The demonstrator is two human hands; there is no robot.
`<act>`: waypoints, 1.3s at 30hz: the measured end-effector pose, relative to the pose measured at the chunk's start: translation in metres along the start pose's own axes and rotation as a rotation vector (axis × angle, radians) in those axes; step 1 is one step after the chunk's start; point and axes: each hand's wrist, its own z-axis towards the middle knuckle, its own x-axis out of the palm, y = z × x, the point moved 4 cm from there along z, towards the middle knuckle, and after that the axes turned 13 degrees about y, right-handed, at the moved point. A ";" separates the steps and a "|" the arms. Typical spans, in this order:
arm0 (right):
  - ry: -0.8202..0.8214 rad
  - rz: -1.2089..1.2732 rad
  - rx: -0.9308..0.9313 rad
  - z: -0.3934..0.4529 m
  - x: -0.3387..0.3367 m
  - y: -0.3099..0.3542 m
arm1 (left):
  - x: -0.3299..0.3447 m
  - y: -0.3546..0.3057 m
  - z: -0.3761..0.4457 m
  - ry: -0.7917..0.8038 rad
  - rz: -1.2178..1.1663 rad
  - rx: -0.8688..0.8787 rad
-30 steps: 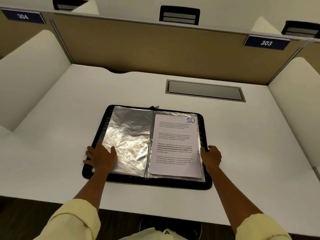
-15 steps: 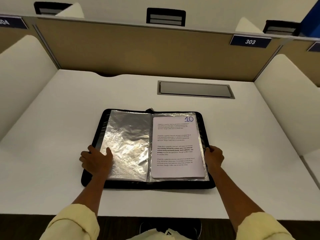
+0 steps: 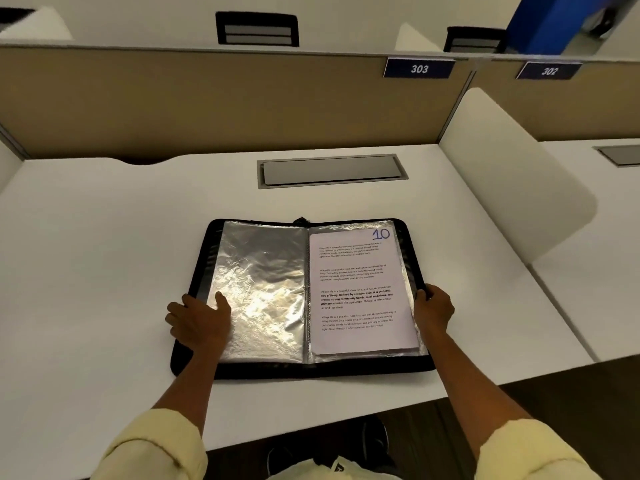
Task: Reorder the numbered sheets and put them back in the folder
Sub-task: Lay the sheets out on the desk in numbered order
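1. The black zip-edged folder with clear plastic sleeves [image 3: 301, 370] lies open on the white desk top [image 3: 104, 244], near the person and roughly central, just as it lay a second ago. Relative to the desk it does not appear to have shifted; only the view has swung right, bringing a second blue plate numbered 302 [image 3: 549, 71] into sight beside the blue plate numbered 303 [image 3: 419, 68].

2. The left hand [image 3: 199, 322] rests on the near-left corner of the folder as before, fingers spread and fairly flat, the thumb lying on the empty crinkled sleeve [image 3: 263, 289] of the left page. It presses rather than clasps.

3. The right hand [image 3: 433, 308] stays at the folder's right edge, fingers curled over the black rim. Whether it pinches the rim or only hooks against it, I cannot tell for sure; it looks like a light hold.

4. The white printed sheet marked 10 in blue ink [image 3: 360, 292] sits in the right-hand sleeve, with edges of more paper showing beneath its near edge.

5. Judgement: almost nothing has changed, so the hands seem only to be steadying the folder flat. With 10 on top, the sheets are probably out of order, and the sorting looks not yet begun.
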 end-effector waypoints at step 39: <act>0.046 0.011 0.023 0.130 -0.208 -0.180 | 0.149 -0.151 -0.231 0.035 0.088 -0.076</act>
